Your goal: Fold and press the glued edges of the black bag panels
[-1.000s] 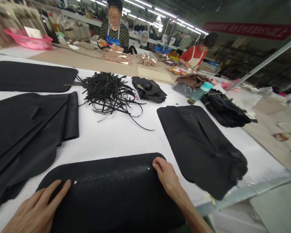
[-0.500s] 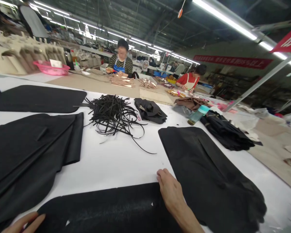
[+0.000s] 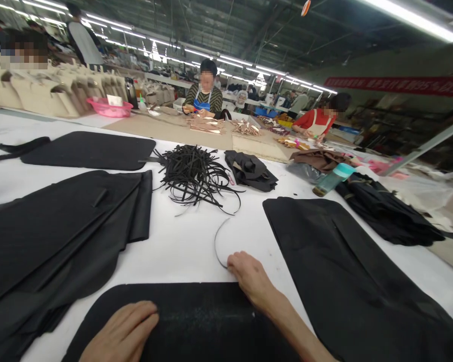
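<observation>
A black rounded fabric panel [image 3: 196,322] lies at the near edge of the white table [image 3: 189,241]. My left hand [image 3: 123,334] rests flat on the panel's left part, fingers together and stretched out. My right hand [image 3: 251,279] sits at the panel's upper right corner, its fingertips on a thin black strip [image 3: 217,241] that curves away toward a pile of black strips [image 3: 194,173]. Whether those fingers pinch the strip is hard to see.
A stack of black panels [image 3: 60,226] lies to the left, another panel [image 3: 92,150] behind it, and a big black stack [image 3: 347,266] on the right. A folded black cloth [image 3: 251,171], a teal-capped bottle [image 3: 330,179] and a dark bundle [image 3: 385,211] lie beyond. Two people work at the far table.
The view has tilted up and shifted. My left hand has come further onto the panel. My right hand now touches a single black strip drawn out from the pile.
</observation>
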Tool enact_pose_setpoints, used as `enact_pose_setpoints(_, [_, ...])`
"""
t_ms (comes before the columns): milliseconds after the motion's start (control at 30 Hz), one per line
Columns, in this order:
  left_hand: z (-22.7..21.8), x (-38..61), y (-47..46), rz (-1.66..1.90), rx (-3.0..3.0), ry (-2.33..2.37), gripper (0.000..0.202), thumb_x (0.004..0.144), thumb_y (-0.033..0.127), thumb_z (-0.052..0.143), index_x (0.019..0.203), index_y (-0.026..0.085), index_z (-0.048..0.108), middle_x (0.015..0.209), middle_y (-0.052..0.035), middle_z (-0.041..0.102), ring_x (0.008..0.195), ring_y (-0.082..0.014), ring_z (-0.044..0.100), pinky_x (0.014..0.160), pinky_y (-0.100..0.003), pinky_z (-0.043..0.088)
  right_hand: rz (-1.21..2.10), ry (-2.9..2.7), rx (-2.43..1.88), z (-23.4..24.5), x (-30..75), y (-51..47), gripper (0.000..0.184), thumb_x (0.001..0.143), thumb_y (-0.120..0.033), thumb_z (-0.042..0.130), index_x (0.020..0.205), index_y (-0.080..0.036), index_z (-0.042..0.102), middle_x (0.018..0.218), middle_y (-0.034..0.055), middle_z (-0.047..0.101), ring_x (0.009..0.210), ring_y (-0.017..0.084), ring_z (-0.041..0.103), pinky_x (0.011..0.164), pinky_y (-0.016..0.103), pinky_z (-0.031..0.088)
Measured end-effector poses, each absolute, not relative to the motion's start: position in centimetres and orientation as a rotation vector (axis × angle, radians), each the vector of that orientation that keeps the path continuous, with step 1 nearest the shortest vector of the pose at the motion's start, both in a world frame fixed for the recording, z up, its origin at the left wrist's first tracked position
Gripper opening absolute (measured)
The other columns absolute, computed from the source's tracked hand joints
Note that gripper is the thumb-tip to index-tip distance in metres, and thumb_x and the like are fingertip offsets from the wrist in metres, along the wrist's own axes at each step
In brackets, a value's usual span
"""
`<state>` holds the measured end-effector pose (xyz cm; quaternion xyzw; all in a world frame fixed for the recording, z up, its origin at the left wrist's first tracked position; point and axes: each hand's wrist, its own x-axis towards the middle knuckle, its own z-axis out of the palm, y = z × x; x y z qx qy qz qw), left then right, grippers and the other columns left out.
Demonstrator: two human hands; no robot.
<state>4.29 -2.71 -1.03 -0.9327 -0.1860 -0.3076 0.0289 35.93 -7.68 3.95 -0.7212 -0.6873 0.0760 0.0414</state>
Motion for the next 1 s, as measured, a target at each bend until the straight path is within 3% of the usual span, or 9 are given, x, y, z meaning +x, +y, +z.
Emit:
enact_pose_setpoints(133, [1.5,8.4,-5.0,-1.096,-3.027,-0.444,0.034,0.086,0.016,0.038,0.116,0.021,0.054,0.107,-0.0034,0.066,0.11,-0.0153,0.055,0.098,-0.024,0.042,0.389,-2.246,-1.898,4.4,32.3,-13.0,0.015,0.087,-0.01,0.048,0.078,-0.021,0.051,0.073,-0.0035,0.056,0.068,0.014,0.05,0.061,0.025,0.031])
enact_pose_setpoints(200, [2.3,9.9,-5.8,-1.081,-3.1,-0.301,0.037,0.084,0.014,0.037,0.119,0.018,0.05,0.107,-0.0049,0.065,0.113,-0.0177,0.052,0.102,-0.031,0.039,0.371,-2.281,-1.785,4.4,31.2,-15.0,0.013,0.086,-0.01,0.047,0.08,-0.021,0.05,0.072,-0.0026,0.056,0.066,0.016,0.05,0.06,0.027,0.029])
enact_pose_setpoints(300, [3.0,10.4,-6.6,-0.848,-3.396,-0.46,0.026,0.085,0.012,0.037,0.103,0.02,0.054,0.087,-0.0037,0.064,0.093,-0.0186,0.057,0.098,-0.04,0.041,0.42,-2.226,-1.74,4.6,31.0,-16.9,0.015,0.089,-0.012,0.04,0.081,-0.021,0.047,0.071,-0.0022,0.054,0.063,0.015,0.05,0.058,0.028,0.029])
enact_pose_setpoints(367, [3.1,9.5,-6.8,-0.738,-3.524,-0.659,0.021,0.089,0.014,0.036,0.087,0.021,0.055,0.072,-0.0012,0.059,0.074,-0.0164,0.055,0.08,-0.034,0.047,0.508,-2.118,-1.787,4.8,31.5,-17.8,0.019,0.094,-0.016,0.034,0.08,-0.021,0.047,0.069,-0.0022,0.053,0.063,0.015,0.05,0.057,0.027,0.03])
enact_pose_setpoints(467, [3.0,7.4,-6.9,-0.71,-3.542,-0.874,0.02,0.092,0.021,0.037,0.082,0.021,0.055,0.068,-0.0003,0.056,0.066,-0.0153,0.051,0.061,-0.026,0.043,0.674,-1.89,-1.854,4.6,32.6,-19.2,0.021,0.097,-0.023,0.031,0.087,-0.022,0.05,0.076,-0.0015,0.055,0.07,0.014,0.054,0.062,0.025,0.034])
enact_pose_setpoints(600, [3.1,5.1,-6.6,-0.749,-3.471,-1.067,0.017,0.09,0.029,0.044,0.085,0.025,0.06,0.07,0.0017,0.06,0.066,-0.0138,0.056,0.061,-0.021,0.045,0.763,-1.601,-1.993,3.6,33.6,-20.7,0.019,0.095,-0.029,0.036,0.093,-0.025,0.054,0.086,-0.0012,0.058,0.08,0.015,0.055,0.068,0.024,0.036])
enact_pose_setpoints(767, [2.9,3.2,-6.3,-0.748,-3.435,-1.585,0.023,0.085,0.042,0.048,0.085,0.027,0.066,0.069,0.0031,0.064,0.068,-0.0124,0.062,0.062,-0.015,0.048,0.87,-1.278,-2.269,3.5,34.2,-20.8,0.023,0.088,-0.035,0.045,0.07,-0.023,0.051,0.064,-0.004,0.05,0.063,0.015,0.049,0.059,0.025,0.033])
enact_pose_setpoints(1000, [0.5,1.9,-5.8,-0.435,-3.156,-2.653,0.04,0.071,0.059,0.05,0.084,0.023,0.064,0.063,0.002,0.063,0.055,-0.0161,0.057,0.053,-0.022,0.046,0.958,-1.059,-2.146,3.1,34.7,-20.2,0.021,0.086,-0.028,0.038,0.077,-0.021,0.056,0.064,-0.0032,0.052,0.061,0.014,0.05,0.058,0.024,0.036])
